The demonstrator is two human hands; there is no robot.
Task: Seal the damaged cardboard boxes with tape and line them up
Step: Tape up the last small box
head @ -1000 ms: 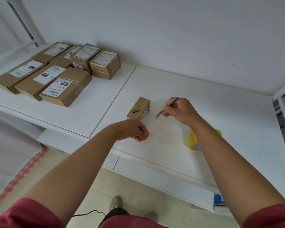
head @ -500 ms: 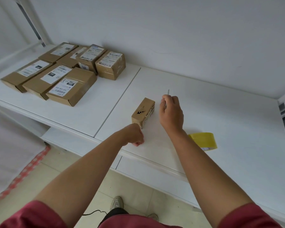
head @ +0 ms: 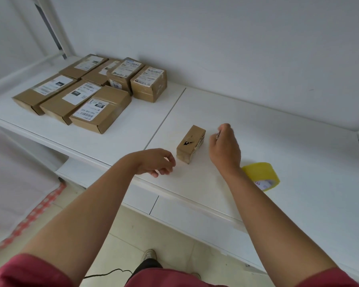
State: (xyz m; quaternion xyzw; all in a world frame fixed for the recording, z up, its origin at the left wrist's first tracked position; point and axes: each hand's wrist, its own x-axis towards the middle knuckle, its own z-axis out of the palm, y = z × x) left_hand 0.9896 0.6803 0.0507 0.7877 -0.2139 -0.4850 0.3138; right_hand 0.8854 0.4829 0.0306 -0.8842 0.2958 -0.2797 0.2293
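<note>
We count one small torn box [head: 190, 143] standing alone on the bench [head: 278, 141], probably pulled out for patching, and seven labelled boxes [head: 87, 94] grouped at the far left, seemingly lined up. One yellow tape roll [head: 263, 176] lies near the edge behind our right wrist. Our right hand [head: 225, 147] is curled just beside the box, pinching something small we cannot identify; our left hand [head: 157, 162] hangs relaxed, holding nothing.
</note>
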